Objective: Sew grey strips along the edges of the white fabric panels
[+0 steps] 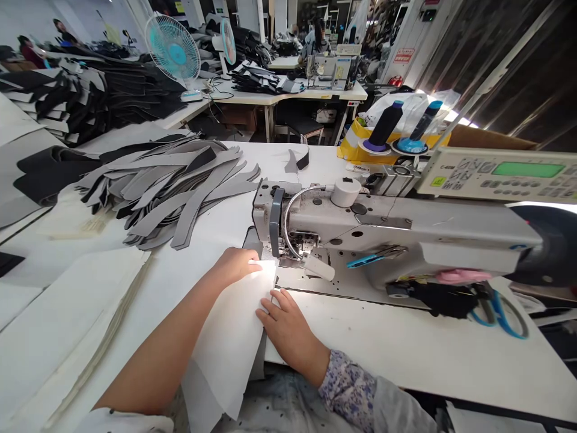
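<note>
A white sheet (234, 325), which could be paper or thin fabric, slopes from the sewing machine's needle area down toward my lap. Grey fabric (258, 361) shows beneath its right edge. My left hand (237, 267) grips the sheet's far left edge, thumb on top, close to the needle. On the right edge, my right hand (288, 328) lies flat with fingers apart. Just beyond both hands stands the sewing machine (387, 219), its small lamp (318, 266) lighting the sheet's far end. The needle and presser foot are hard to make out.
Grey curved fabric strips (180, 186) are heaped at the left, beyond a stack of white sheets (85, 337). Blue-handled scissors (509, 316) and tweezers (376, 257) rest at the machine. Thread cones (383, 126) and a control panel (500, 174) stand behind. A fan (174, 51) is farther back.
</note>
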`<action>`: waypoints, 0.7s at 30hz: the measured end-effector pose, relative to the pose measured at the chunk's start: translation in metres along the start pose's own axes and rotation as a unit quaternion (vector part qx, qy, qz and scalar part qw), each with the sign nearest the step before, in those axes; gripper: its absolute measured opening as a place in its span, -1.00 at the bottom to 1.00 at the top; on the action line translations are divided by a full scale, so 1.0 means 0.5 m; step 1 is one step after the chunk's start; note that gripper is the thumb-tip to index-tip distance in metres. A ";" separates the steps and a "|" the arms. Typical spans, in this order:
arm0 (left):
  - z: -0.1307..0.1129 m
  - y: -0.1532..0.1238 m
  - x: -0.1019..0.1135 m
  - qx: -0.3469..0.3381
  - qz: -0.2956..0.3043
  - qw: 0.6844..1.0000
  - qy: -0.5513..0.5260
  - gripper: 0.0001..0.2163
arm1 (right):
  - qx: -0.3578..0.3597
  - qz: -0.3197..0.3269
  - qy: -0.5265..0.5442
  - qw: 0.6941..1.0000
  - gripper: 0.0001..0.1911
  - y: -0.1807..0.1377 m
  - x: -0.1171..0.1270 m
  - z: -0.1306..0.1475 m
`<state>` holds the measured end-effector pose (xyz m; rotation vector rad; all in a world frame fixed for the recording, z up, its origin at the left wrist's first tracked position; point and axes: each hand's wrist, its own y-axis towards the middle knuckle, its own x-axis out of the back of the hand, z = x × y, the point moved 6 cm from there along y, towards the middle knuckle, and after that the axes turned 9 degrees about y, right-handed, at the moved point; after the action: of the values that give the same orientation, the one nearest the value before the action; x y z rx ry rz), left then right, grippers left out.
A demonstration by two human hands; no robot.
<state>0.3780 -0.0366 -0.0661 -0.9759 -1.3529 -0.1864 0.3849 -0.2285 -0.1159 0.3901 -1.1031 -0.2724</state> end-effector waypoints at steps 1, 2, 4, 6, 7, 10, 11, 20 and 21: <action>0.000 0.000 0.001 0.003 0.002 1.000 0.002 -0.65 | -0.001 0.003 0.000 1.000 -0.74 -0.001 0.000 -0.001; -0.001 -0.001 0.002 0.004 0.002 1.000 0.004 -0.65 | -0.002 0.010 0.002 1.000 -0.71 -0.002 -0.002 -0.001; -0.004 -0.003 0.006 0.003 0.003 1.000 0.010 -0.65 | 0.000 0.028 0.009 1.000 -0.67 -0.003 -0.005 -0.001; -0.008 -0.005 0.011 0.000 0.002 1.000 0.015 -0.65 | 0.001 0.032 0.013 0.999 -0.68 -0.002 -0.007 -0.001; -0.010 -0.006 0.013 -0.003 0.002 1.000 0.016 -0.66 | -0.002 0.027 0.013 1.000 -0.69 -0.001 -0.007 -0.001; -0.017 -0.002 0.017 -0.016 0.002 0.999 0.031 -0.67 | -0.006 0.013 0.012 1.000 -0.73 0.002 -0.006 -0.002; -0.021 0.002 0.017 -0.024 0.002 0.999 0.038 -0.69 | -0.006 0.013 0.012 1.000 -0.74 0.004 -0.005 -0.002; -0.047 0.045 0.026 -0.037 0.009 0.997 0.069 -0.72 | -0.025 0.036 -0.003 0.999 -0.75 0.035 0.015 -0.013; -0.047 0.051 0.025 -0.038 0.008 0.997 0.070 -0.73 | -0.027 0.033 -0.007 0.999 -0.75 0.036 0.015 -0.015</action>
<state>0.4146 -0.0316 -0.0651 -1.0181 -1.2170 -0.2894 0.3951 -0.2140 -0.1051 0.3038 -1.1188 -0.2460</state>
